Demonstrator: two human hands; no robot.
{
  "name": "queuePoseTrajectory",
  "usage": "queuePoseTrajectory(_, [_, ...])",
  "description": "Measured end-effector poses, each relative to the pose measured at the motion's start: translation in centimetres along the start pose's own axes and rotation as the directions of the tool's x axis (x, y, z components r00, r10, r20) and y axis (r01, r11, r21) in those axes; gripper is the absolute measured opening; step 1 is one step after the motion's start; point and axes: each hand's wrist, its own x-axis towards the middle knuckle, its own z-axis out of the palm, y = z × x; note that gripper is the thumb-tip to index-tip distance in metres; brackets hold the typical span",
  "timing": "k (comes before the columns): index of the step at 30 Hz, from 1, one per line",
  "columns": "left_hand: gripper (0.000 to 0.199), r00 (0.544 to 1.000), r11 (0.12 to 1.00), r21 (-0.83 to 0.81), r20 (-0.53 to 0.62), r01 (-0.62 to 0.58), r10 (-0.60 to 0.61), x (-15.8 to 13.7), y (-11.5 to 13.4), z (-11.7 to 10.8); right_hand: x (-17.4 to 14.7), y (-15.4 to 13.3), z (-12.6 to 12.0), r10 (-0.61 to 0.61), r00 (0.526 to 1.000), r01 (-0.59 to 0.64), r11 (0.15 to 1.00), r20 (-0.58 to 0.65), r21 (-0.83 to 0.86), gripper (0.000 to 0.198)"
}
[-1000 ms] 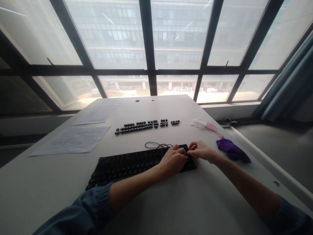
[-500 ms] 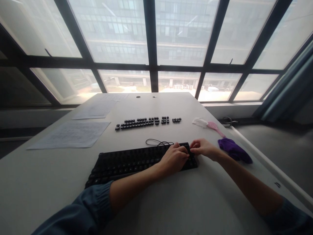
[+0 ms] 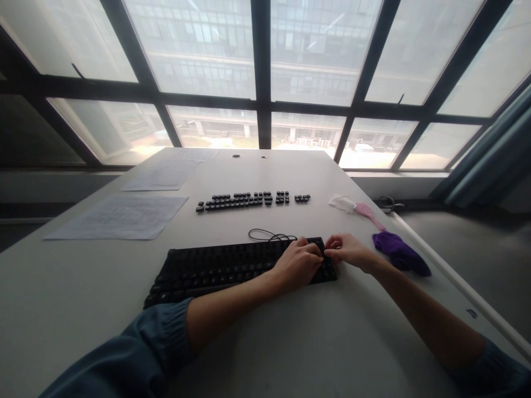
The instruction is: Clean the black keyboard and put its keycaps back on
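A black keyboard [image 3: 215,271] lies across the near part of the white table. Its upper rows look bare of keycaps, while the lower rows still carry them. My left hand [image 3: 297,260] rests over the keyboard's right part, fingers curled down at the number-pad area. Just beside it, my right hand [image 3: 347,251] is at the keyboard's right edge with thumb and forefinger pinched together. Whatever either hand's fingertips hold is too small or hidden to make out. Behind the keyboard, loose black keycaps [image 3: 234,203] stand in rows, grouped much like a keyboard layout.
A thin black cable [image 3: 269,236] loops behind the keyboard. To the right lie a pink brush [image 3: 368,214], a crumpled white wrapper [image 3: 342,203] and a purple cloth [image 3: 400,254]. Written paper sheets [image 3: 120,217] cover the table's left side. Windows rise beyond the far edge.
The view has tipped slightly, so the table and windows sit a little higher. Both hands stay at the keyboard's right end, with hardly any finger movement visible.
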Motion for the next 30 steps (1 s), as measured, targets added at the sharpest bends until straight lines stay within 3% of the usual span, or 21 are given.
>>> queuePoseTrajectory(6, [0.026, 1.0, 1.0, 0.008, 0.011, -0.013, 0.013, 0.1, -0.1, 0.2, 0.3, 0.5, -0.1, 0.042, 0.999, -0.042, 0.997, -0.004, 0.071, 0.03])
queuePoseTrajectory(20, [0.022, 0.999, 0.996, 0.084, 0.031, 0.02, -0.023, 0.1, 0.8, -0.4, 0.6, 0.7, 0.1, 0.016, 1.0, -0.016, 0.999, 0.007, 0.052, 0.034])
queuePoseTrajectory(24, [0.031, 0.993, 0.993, 0.044, -0.053, 0.11, -0.108, 0.3, 0.7, -3.1, 0.8, 0.8, -0.3, 0.058, 0.996, -0.064, 0.993, 0.062, 0.104, 0.029])
queuePoseTrajectory(30, [0.036, 0.945, 0.939, 0.163, -0.173, 0.304, -0.276, -2.4, -3.6, -11.3, 0.8, -0.1, -0.7, 0.086, 0.994, -0.083, 0.996, -0.065, 0.045, 0.017])
